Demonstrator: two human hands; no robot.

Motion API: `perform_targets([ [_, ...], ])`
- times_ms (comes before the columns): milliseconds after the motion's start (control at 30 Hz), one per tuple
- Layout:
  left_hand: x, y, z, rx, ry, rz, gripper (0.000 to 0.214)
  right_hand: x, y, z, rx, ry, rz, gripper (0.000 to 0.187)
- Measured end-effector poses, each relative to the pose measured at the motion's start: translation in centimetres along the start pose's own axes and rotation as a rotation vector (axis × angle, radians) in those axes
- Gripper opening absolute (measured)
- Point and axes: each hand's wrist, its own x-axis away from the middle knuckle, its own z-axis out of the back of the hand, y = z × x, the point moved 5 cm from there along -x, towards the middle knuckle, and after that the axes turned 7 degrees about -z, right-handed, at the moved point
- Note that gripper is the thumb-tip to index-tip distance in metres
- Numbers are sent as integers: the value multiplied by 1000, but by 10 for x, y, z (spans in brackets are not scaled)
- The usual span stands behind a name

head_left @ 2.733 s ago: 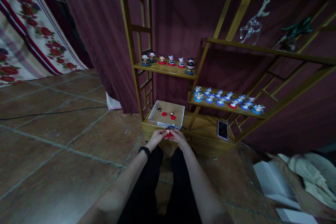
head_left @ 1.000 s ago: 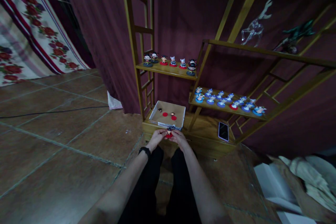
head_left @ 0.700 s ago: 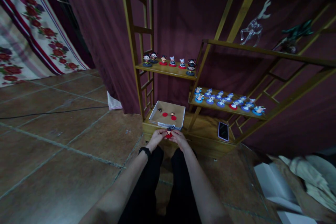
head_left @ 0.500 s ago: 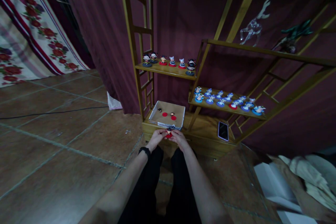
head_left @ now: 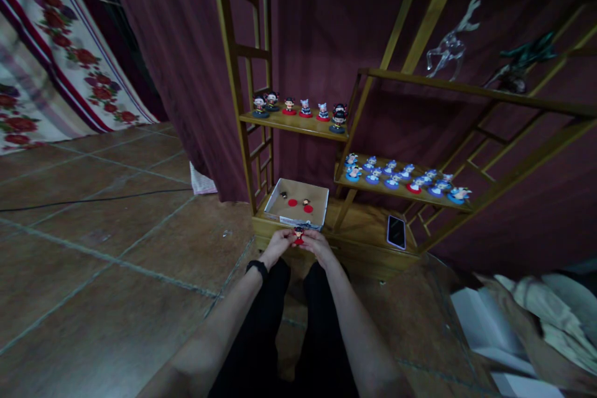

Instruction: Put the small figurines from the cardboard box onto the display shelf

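Observation:
A small dark-haired figurine on a red base (head_left: 298, 236) is held upright between my two hands, just in front of the shelf unit's lower edge. My left hand (head_left: 278, 245) closes on its left side, and my right hand (head_left: 318, 245) grips its right side. Right beyond my fingers lies a shallow cardboard box (head_left: 295, 191) with white sides. Inside it are a red disc (head_left: 292, 203), a second red disc (head_left: 308, 209), a small figurine piece (head_left: 306, 202) and a dark little piece (head_left: 283, 195).
Figurines stand on the upper left shelf (head_left: 298, 125), and several blue-based ones on the right shelf (head_left: 396, 185). A phone (head_left: 396, 232) lies on the bottom board. Above stands a clear deer ornament (head_left: 448, 50). White boxes (head_left: 489, 323) are on the floor at right; a black cable (head_left: 97, 198) crosses the left floor.
The figurine has shifted very slightly to the left between my fingers. My hands stay in nearly the same place, and the box and shelves look unchanged.

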Motion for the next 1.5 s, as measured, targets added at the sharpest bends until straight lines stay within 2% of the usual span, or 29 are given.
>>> perform_targets([
  [267,1,2,-2,6,-17,-4,23,-4,3,-1,35,24,-18,39],
  [633,2,8,-4,-23,-27,-9,17,-2,2,-5,56,21,-17,37],
  [933,1,4,-1,8,-3,27,26,-3,3,-3,12,-1,-33,35],
  [1200,2,5,0,-1,-7,18,24,-2,2,-3,-14,30,-19,36],
  [1500,8,20,-7,25,-31,45,32,2,-5,-7,-28,14,-35,36],
])
